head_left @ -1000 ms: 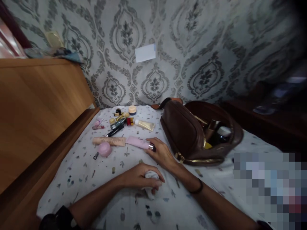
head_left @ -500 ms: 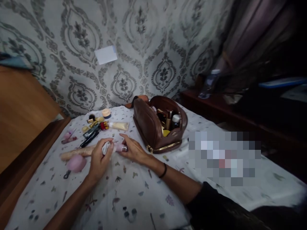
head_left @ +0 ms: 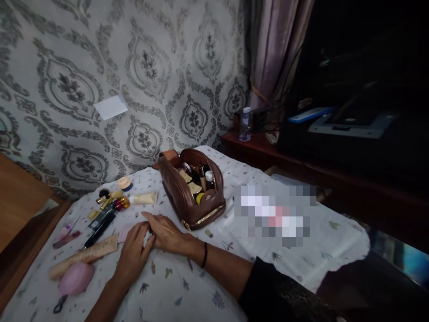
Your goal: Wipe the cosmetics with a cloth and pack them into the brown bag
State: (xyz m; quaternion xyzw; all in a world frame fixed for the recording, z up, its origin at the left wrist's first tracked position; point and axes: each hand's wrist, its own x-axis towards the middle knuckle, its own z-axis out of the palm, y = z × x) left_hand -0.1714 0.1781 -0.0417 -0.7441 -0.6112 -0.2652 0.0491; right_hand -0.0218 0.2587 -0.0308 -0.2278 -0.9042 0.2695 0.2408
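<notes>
My left hand (head_left: pixel 132 250) and my right hand (head_left: pixel 167 232) meet low over the patterned cloth. Their curled fingers press around something small between them, with only a dark and whitish bit showing. A pale pink item (head_left: pixel 124 233) pokes out behind my left fingers; its far end is hidden. Left of it lie a beige tube (head_left: pixel 83 258) and a round pink case (head_left: pixel 76 278) with a dark loop. Just beyond my right hand stands an open brown leather cosmetic bag (head_left: pixel 174 192), holding several bottles and compacts.
Several cosmetics lie at the back left, including a black tube (head_left: pixel 100 229), a cream tube (head_left: pixel 144 198) and a round jar (head_left: pixel 124 183). A blurred-out patch (head_left: pixel 275 214) covers something right of the bag. A water bottle (head_left: pixel 246 125) stands on a dark red ledge.
The view has swung to the right. My hands have come together, covering the silver end of the pink item and most of the white thing that showed in my left hand.
</notes>
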